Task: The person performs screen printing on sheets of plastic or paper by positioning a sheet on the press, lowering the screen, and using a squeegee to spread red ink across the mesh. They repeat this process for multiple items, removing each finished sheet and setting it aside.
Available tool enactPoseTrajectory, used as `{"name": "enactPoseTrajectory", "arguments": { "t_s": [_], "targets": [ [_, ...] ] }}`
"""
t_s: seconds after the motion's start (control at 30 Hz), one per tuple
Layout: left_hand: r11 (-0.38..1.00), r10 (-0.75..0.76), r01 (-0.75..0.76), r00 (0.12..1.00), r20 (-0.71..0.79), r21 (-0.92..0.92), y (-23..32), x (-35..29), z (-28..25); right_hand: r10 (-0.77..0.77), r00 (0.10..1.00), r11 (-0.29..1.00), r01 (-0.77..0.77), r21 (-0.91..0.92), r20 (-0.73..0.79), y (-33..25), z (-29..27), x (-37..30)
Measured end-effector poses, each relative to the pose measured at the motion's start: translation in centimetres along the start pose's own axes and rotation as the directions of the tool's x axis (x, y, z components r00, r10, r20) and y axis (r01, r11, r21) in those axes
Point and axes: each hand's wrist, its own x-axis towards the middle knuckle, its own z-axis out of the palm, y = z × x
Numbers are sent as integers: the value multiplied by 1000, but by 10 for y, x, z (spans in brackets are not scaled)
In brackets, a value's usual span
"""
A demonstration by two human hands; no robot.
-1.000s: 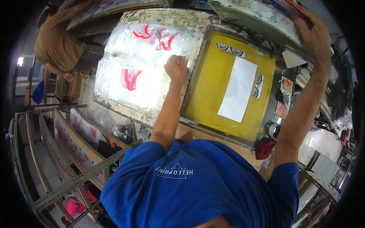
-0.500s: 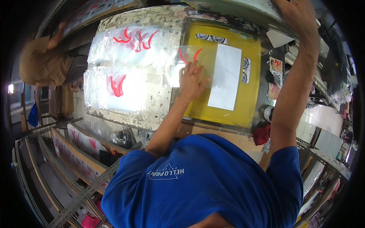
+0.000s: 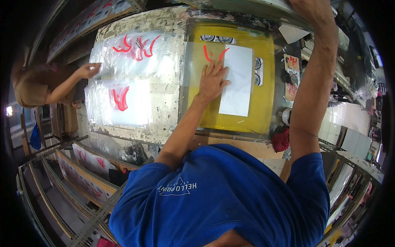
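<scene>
My left hand [image 3: 212, 81] lies on a clear plastic sheet [image 3: 198, 61] with red strokes printed on it, its fingers stretched out. Beneath the sheet is a yellow board [image 3: 205, 118]. A white paper strip [image 3: 236, 86] lies on that board, just right of the fingertips, and the sheet seems to reach its edge. Two small black-and-white printed pieces show on the board, one at the top [image 3: 218, 39] and one on the right [image 3: 259, 71]. My right hand [image 3: 312, 10] is raised to a long pale frame [image 3: 255, 9] at the far edge; its fingers are cut off by the picture's rim.
Two stacks of clear sheets with red prints, a far one [image 3: 103, 55] and a near one [image 3: 140, 103], cover the table's left part. A co-worker's hand [image 3: 89, 71] is by the far stack. A red cloth [image 3: 281, 139] hangs at the near right. Metal racks [image 3: 88, 206] stand lower left.
My left hand and the printed sheet have moved right over the yellow board, up to the paper strip. The co-worker's arm has reached toward the stacks. My right hand stays raised.
</scene>
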Motion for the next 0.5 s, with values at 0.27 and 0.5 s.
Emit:
{"name": "enactPoseTrajectory", "arguments": {
  "t_s": [0.27,0.5],
  "targets": [
    [999,-24,23,998,51,25,-2,8,8,-108,993,993,105,-59,-48,-10,0,-8],
    [999,-13,14,1000,-10,39,-5,9,13,-52,999,997,53,-56,6,-18,-3,-8]
  ]
}}
